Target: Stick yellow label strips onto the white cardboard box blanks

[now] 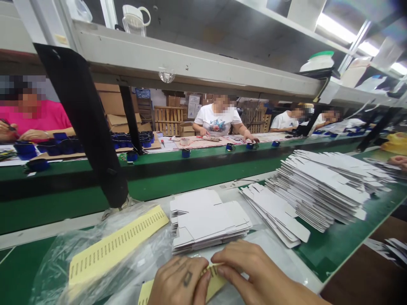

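Observation:
At the bottom centre, my left hand (181, 279) and my right hand (246, 269) pinch a yellow printed label sheet (145, 291) between thumbs and fingers, with the fingertips close together. Part of that sheet is hidden under the left hand. Just beyond the hands lies a stack of flat white cartons (210, 220). A second yellow label sheet (117, 243) rests on crumpled clear plastic (60, 262) to the left.
More folded white cartons (321, 186) are piled at the right. Beyond them runs a green conveyor (165, 178) carrying blue parts (186, 153). A dark post (85, 127) rises at the left under a shelf (197, 63). Several people sit across the belt.

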